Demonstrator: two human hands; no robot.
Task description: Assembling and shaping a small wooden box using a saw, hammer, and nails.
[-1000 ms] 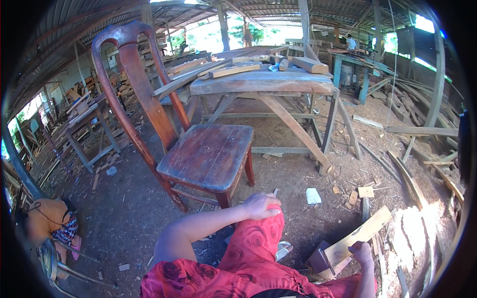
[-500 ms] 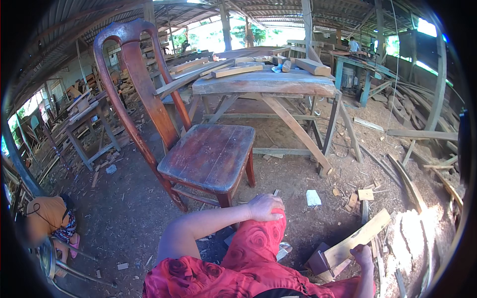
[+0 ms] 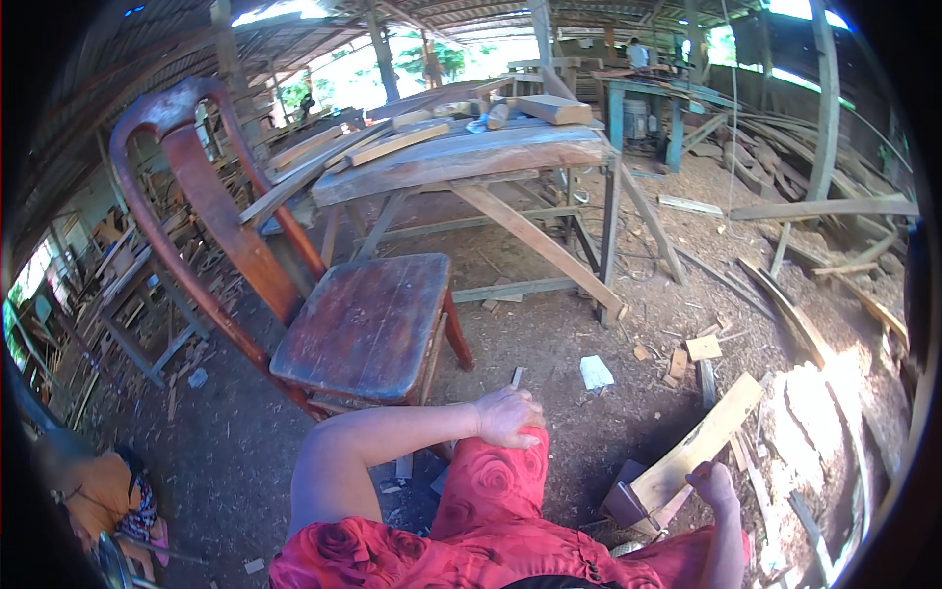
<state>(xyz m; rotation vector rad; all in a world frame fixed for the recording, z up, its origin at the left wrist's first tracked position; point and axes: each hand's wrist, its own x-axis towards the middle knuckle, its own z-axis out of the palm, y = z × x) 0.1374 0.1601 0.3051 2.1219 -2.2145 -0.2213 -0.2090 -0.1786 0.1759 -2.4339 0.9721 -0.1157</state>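
My left hand (image 3: 508,414) rests on my bent knee, over the red rose-patterned cloth (image 3: 497,473). Its fingers lie loosely over the kneecap and grip no object. My right hand (image 3: 711,483) is curled into a fist beside a pale, slightly curved wooden board (image 3: 699,437). Whether anything sits inside that fist is hidden. The board leans on a dark reddish-brown wooden piece (image 3: 628,501) near the ground by my right leg. In front of my left knee stands a reddish-brown wooden chair (image 3: 363,324) with a tall curved back and a dusty, worn seat.
A rough workbench (image 3: 461,162) loaded with planks stands behind the chair. Wood offcuts (image 3: 703,348) and a white scrap (image 3: 596,373) lie on the dirt floor. Long boards (image 3: 790,314) are strewn at right. A person in orange (image 3: 103,491) is low at left; a blue table (image 3: 643,93) stands farther back.
My view has turned rightward, so the chair and workbench sit farther left in the picture. My left hand stays on the knee and my right fist stays by the pale board.
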